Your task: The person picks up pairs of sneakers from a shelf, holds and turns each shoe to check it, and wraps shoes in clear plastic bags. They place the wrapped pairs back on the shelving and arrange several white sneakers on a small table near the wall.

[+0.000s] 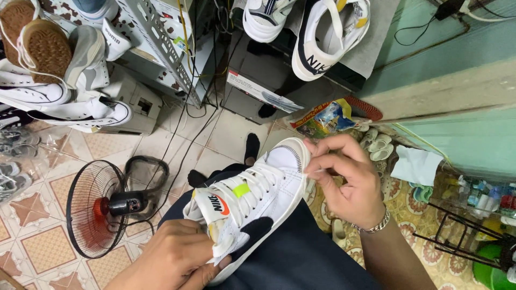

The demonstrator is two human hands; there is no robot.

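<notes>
White low-top leather sneaker point(258, 188) on lap, centre frame. Left hand point(172, 258) clamped on heel at 7 o'clock; right hand point(349, 182) pinching toe edge at 3 o'clock. Round black floor fan point(97, 207) at 9, white cloth point(416, 165) at 3.

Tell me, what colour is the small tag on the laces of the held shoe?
Bright yellow-green tag, clearest in the head view.
</notes>
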